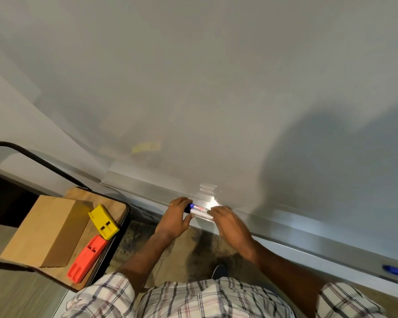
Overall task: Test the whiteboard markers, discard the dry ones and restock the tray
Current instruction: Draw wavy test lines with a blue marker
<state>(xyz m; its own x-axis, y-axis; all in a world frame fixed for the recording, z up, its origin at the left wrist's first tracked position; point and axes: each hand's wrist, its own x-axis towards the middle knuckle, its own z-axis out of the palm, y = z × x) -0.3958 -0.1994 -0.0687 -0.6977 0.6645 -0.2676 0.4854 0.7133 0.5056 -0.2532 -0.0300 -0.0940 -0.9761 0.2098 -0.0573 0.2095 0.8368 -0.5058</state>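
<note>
Gripping blue-capped cylindrical marker (199, 209) in left hand (174, 218) and right hand (230, 223) over front edge of shiny metal tray (143, 187), plain cardboard box (41, 228) off left.

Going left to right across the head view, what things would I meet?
Box → yellow block → left hand → held marker → right hand → far marker.

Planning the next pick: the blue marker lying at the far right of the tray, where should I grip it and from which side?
Probably pinch the blue marker across its barrel, coming from above and the room side: it lies lengthwise along the tray, with the whiteboard close behind it.
</note>
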